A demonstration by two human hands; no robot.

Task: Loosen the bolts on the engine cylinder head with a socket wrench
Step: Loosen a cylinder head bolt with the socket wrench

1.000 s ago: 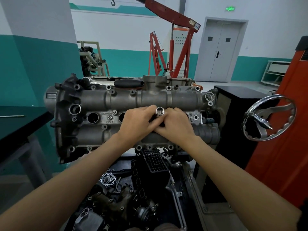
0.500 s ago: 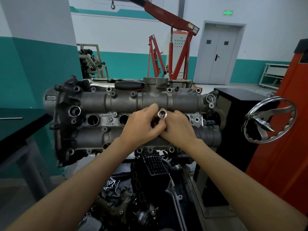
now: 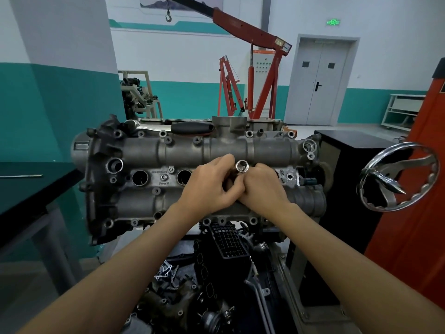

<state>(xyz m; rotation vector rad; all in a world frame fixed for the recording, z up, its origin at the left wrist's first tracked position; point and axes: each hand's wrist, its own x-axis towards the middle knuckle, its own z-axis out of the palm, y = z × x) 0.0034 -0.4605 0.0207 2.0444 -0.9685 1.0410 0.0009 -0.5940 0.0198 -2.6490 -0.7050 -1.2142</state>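
The grey engine cylinder head [image 3: 149, 150] stands on its stand, tilted toward me, with several bolts and round bores across its face. My left hand [image 3: 207, 189] and my right hand [image 3: 262, 189] meet in front of its middle. Both curl round a small tool whose shiny silver socket [image 3: 242, 166] pokes up between them, open end toward me. The rest of the tool is hidden inside my fingers. A black-handled wrench [image 3: 192, 127] lies along the top edge of the head.
A chrome handwheel [image 3: 399, 179] sticks out at the right beside a black cabinet [image 3: 346, 165] and an orange machine [image 3: 419, 189]. A dark table [image 3: 29, 189] stands at the left. Loose engine parts [image 3: 216, 273] lie below. A red engine hoist [image 3: 252, 75] stands behind.
Both hands stay together on the socket tool in front of the head. The view has tilted down slightly; the socket sits a little further right between my fingers.
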